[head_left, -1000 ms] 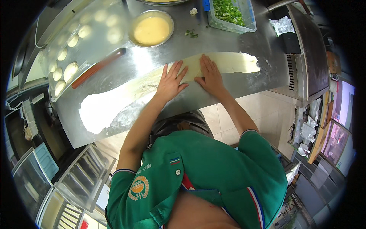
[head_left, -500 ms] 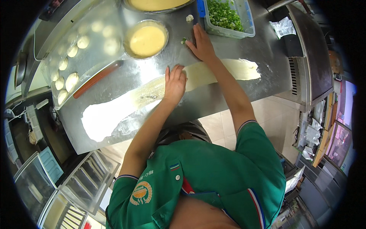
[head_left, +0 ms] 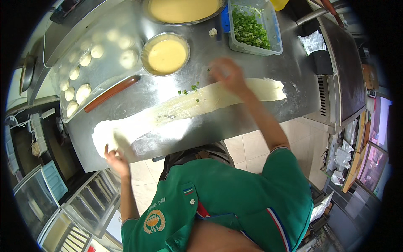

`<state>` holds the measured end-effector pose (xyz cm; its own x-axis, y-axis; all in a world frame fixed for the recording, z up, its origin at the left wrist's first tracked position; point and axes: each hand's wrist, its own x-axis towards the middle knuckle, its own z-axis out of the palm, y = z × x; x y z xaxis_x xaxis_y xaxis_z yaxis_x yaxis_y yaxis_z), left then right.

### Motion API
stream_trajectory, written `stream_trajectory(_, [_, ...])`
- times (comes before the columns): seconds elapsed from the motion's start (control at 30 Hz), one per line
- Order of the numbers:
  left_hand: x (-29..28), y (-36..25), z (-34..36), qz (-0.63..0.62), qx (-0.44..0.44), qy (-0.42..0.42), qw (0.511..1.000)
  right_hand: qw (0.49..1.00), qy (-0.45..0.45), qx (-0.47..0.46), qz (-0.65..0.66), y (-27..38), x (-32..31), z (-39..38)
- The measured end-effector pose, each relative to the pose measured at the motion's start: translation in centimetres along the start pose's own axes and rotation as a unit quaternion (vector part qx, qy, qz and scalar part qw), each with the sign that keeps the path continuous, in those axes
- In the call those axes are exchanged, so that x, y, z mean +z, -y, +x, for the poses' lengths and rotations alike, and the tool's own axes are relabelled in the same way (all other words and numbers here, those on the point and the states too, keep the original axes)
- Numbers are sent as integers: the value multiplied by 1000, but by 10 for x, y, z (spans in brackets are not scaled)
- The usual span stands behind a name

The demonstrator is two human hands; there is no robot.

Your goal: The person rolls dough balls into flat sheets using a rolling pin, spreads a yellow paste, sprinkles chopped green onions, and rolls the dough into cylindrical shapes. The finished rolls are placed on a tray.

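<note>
A long, thin strip of rolled dough [head_left: 180,108] stretches across the steel table, its left end floury white. My left hand [head_left: 117,163] is at the near edge of that left end, fingers bent and apart, with nothing visible in them. Over the right half of the strip is my right hand [head_left: 228,75], its fingers smeared by motion; what they hold, if anything, cannot be made out. A few chopped scallion pieces [head_left: 194,87] lie on and beside the strip's middle. More chopped scallions [head_left: 249,29] fill a clear plastic tub [head_left: 261,51] beyond my right hand.
A bowl of pale yellow batter [head_left: 168,55] stands behind the strip, and a larger batter bowl [head_left: 184,10] behind it. At left, a brown rolling pin [head_left: 111,93] lies beside several dough balls [head_left: 84,91] under clear film. A small dough scrap [head_left: 213,32] sits near the tub.
My left hand has left the strip's middle for its left end. My right hand has drawn back from beside the tub to over the strip. Scallion pieces now show near the strip's middle.
</note>
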<state>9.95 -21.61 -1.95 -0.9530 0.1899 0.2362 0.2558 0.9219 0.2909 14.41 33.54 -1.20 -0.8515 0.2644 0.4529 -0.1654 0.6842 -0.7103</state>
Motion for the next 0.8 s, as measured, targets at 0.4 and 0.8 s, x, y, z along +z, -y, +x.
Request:
stream_trajectory(0.4, [-20, 103, -96, 134, -103, -27, 985, 869, 293, 193, -348, -195, -91, 112])
stream_trajectory(0.8, [36, 20, 40, -41, 122, 167, 978, 903, -21, 136, -407, -71, -64, 113])
